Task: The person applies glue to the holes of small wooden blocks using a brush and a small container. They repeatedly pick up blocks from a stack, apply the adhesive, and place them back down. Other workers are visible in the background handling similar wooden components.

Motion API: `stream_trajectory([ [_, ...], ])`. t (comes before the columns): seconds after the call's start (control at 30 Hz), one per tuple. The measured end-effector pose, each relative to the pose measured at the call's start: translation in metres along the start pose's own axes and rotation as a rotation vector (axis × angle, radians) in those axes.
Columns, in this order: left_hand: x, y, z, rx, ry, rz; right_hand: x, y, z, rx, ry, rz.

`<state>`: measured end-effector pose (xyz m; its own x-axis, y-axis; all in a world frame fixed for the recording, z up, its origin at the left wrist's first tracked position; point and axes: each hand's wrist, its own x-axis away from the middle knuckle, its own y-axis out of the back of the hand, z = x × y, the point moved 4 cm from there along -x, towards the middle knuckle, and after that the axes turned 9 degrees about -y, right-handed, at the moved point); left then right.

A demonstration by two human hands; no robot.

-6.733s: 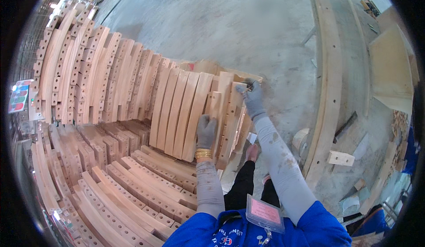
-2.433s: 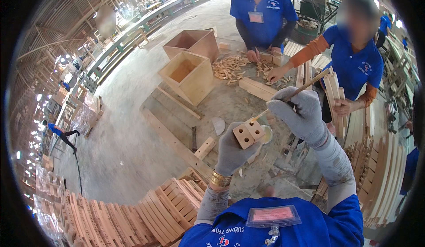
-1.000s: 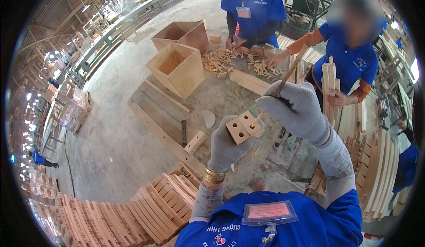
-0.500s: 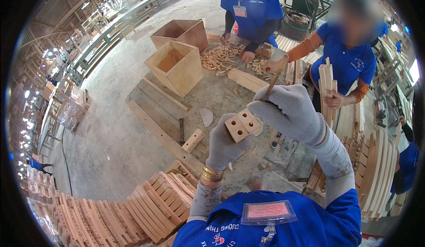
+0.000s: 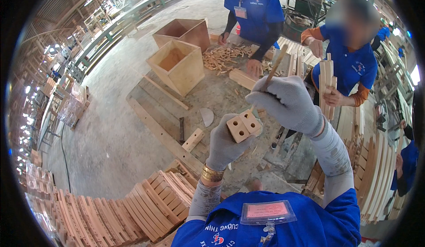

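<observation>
Stick (image 5: pixel 276 65) is out of the right-hand hole (image 5: pixel 253 125) it sat in a second ago, so that poke looks finished, I'd guess. Right hand (image 5: pixel 288 104) clutches it; left hand (image 5: pixel 226 143) grips the drilled wooden blocks (image 5: pixel 244 124) just below, holes facing up.

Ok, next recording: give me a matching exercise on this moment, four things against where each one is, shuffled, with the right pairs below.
Things
1. drilled wood pieces
2. thin stick
3. gold bangles
4. small dowels

Places
A. around the left wrist
B. in a loose pile beside the open boxes
C. in the left hand
D. in the right hand

Pairs: 1-C, 2-D, 3-A, 4-B
</observation>
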<state>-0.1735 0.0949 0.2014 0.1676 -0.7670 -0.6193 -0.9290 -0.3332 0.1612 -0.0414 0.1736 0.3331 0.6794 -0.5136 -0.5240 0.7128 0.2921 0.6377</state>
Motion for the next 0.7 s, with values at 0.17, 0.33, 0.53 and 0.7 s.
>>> stream_trajectory([
  [0.17, 0.001, -0.001, 0.003, 0.065, 0.041, 0.004, -0.007, -0.007, 0.004, 0.041, 0.111, 0.03],
  [0.33, -0.003, -0.002, -0.001, 0.051, 0.028, 0.01, -0.005, -0.001, 0.007, 0.019, 0.029, -0.01],
  [0.53, -0.001, 0.001, 0.003, -0.037, 0.076, 0.007, 0.01, 0.021, -0.014, -0.292, -0.363, -0.287],
  [0.7, 0.001, 0.011, 0.004, -0.064, 0.196, -0.027, 0.057, -0.023, -0.106, -0.077, -0.348, -0.232],
])
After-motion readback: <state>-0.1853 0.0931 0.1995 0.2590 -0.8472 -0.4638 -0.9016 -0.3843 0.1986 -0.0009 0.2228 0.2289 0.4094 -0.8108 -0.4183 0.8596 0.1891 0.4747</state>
